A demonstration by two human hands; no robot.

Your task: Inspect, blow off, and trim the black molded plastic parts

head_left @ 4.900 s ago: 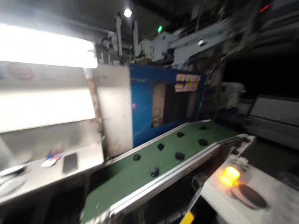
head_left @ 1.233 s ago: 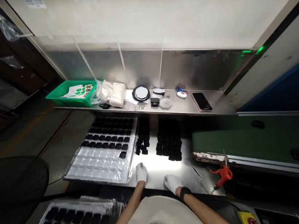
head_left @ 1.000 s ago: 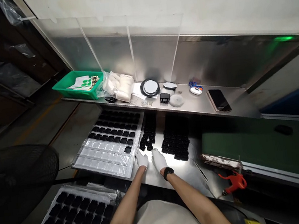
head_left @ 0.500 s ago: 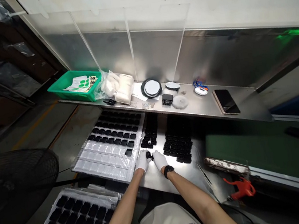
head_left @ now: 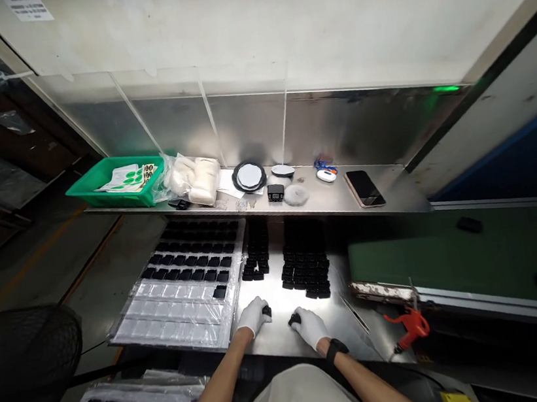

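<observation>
Here, left hand [head_left: 251,316] and right hand [head_left: 309,326] pinch small black pieces [head_left: 266,311].

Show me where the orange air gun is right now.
In the head view, the orange air gun sits right of the person's right hand, just below the front rail of the green conveyor belt.

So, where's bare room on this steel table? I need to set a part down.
Bare steel lies between the left hand and right hand, just below the black parts, and between those parts and the tweezers. Crowded: the black parts beside the plastic-wrapped tray.
</observation>
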